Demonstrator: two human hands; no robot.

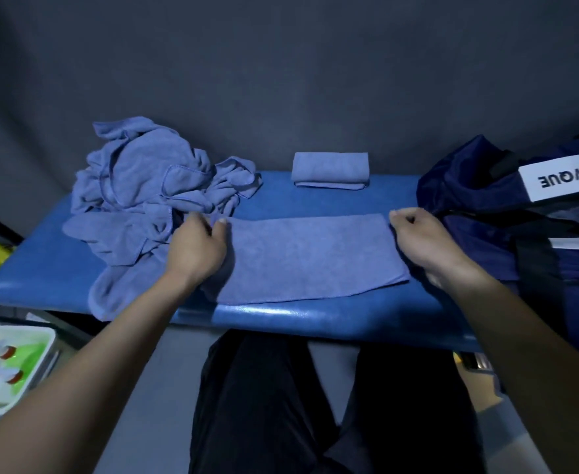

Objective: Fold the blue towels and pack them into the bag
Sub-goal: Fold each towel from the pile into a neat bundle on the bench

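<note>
On the table (pixel 315 319), the left hand (pixel 197 248) and right hand (pixel 425 241) each pinch an end of the flat towel (pixel 308 258).

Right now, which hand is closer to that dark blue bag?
The right hand. It grips the right end of the spread towel, just beside the bag. The left hand holds the towel's far end, next to the crumpled pile.
</note>
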